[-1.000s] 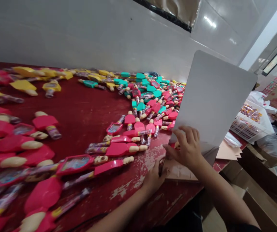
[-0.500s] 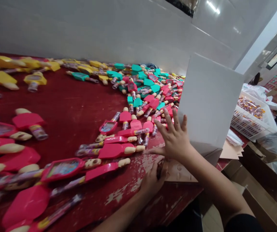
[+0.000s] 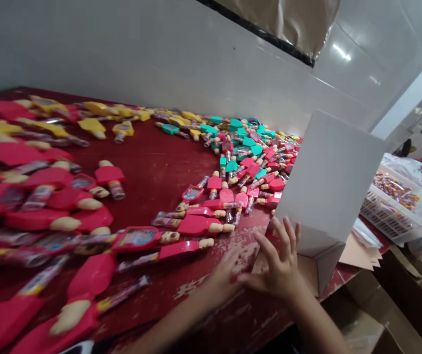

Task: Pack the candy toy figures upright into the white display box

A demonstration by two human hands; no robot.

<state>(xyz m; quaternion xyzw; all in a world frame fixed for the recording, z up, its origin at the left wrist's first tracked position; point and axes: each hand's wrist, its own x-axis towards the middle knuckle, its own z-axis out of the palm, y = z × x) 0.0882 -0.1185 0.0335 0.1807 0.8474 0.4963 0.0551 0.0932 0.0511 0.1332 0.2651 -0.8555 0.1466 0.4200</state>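
My right hand (image 3: 280, 268) is raised over the front of the table with its fingers spread and nothing in them. Just beyond it stands a white cardboard box (image 3: 324, 187) with a tall back panel and a brown inside. My left hand (image 3: 225, 275) is beside the right one, over the worn red tabletop; motion smears its fingers, so I cannot tell what they do. Left of both hands lie pink plastic toys (image 3: 198, 225) with pale knobbed ends and clear candy-filled tubes. Teal toys (image 3: 249, 142) of the same shape are heaped farther back.
Yellow toys (image 3: 93, 127) lie along the wall, and more pink ones (image 3: 93, 275) crowd the near left. At the right, a white plastic basket (image 3: 417, 221) holds many small wrapped pieces. Flat cardboard sheets (image 3: 361, 253) lie by the box, with open cartons (image 3: 387, 295) below the table edge.
The view has swung to the left. My right hand has come down and nearer the left hand. The white box now stands turned, showing its brown inside.
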